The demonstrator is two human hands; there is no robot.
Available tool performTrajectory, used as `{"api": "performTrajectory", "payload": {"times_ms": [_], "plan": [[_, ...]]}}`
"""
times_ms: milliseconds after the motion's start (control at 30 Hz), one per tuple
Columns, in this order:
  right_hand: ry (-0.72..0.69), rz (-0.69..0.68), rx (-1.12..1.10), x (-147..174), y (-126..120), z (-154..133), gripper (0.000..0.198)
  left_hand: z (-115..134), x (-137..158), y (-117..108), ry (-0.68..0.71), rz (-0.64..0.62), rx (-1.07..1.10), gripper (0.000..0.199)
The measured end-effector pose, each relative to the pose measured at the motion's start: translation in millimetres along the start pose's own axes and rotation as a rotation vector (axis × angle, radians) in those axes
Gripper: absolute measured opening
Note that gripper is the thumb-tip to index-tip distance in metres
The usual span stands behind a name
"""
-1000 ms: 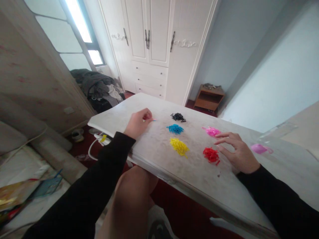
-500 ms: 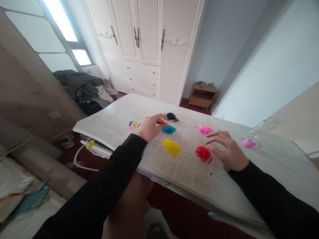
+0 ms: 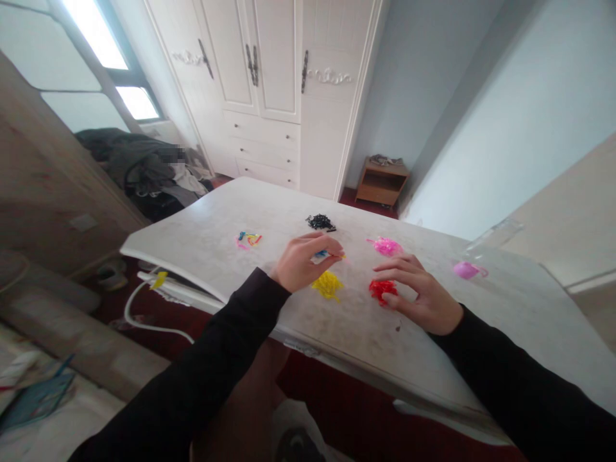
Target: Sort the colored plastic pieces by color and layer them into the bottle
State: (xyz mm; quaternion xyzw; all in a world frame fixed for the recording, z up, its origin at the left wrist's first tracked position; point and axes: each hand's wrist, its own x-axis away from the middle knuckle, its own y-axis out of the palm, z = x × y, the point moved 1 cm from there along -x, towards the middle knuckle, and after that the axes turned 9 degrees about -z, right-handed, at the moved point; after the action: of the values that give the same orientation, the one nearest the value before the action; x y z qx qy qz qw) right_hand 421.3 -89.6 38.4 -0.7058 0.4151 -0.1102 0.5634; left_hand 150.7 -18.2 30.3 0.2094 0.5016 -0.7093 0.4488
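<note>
My left hand (image 3: 310,262) is closed in a pinch above the blue pile (image 3: 321,254), mostly hiding it. Tiny orange and pink strips (image 3: 343,257) show at its fingertips. Just below that hand lies a pile of small yellow strips (image 3: 327,285). My right hand (image 3: 419,294) hovers at the red pile (image 3: 382,290), fingers curved and apart, with nothing visible between them. Beyond the hands sit a black pile (image 3: 321,222) and a pink pile (image 3: 387,246). A small mixed-colour group (image 3: 249,240) lies at the left.
A pink pouch-like item (image 3: 468,270) and a clear plastic container (image 3: 495,237) are on the right of the white table (image 3: 192,237). Its near edge runs close below my forearms. A white wardrobe (image 3: 269,77) and a small wooden cabinet (image 3: 382,181) stand beyond.
My left hand has moved right and slightly nearer, from beside the blue pile to over it, now with strips in its pinch. My right hand shifts slightly left over the red pile. The camera view turned slightly.
</note>
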Motion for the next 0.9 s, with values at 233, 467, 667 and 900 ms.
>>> {"api": "performTrajectory", "payload": {"times_ms": [233, 467, 667, 900], "plan": [[-0.078, -0.106, -0.031, 3, 1, -11, 0.051, 15, -1, 13, 0.129, -0.022, -0.014, 0.003], [-0.088, -0.143, -0.007, 4, 3, -10, 0.064, 14, 0, 14, 0.133, -0.061, -0.020, 0.001], [-0.110, -0.141, -0.020, 2, 0, -13, 0.062, 13, 2, 13, 0.030, -0.150, 0.010, 0.004], [-0.013, 0.046, 0.002, -2, -4, -12, 0.037, 9, 5, 5, -0.165, -0.062, 0.058, 0.004]]}}
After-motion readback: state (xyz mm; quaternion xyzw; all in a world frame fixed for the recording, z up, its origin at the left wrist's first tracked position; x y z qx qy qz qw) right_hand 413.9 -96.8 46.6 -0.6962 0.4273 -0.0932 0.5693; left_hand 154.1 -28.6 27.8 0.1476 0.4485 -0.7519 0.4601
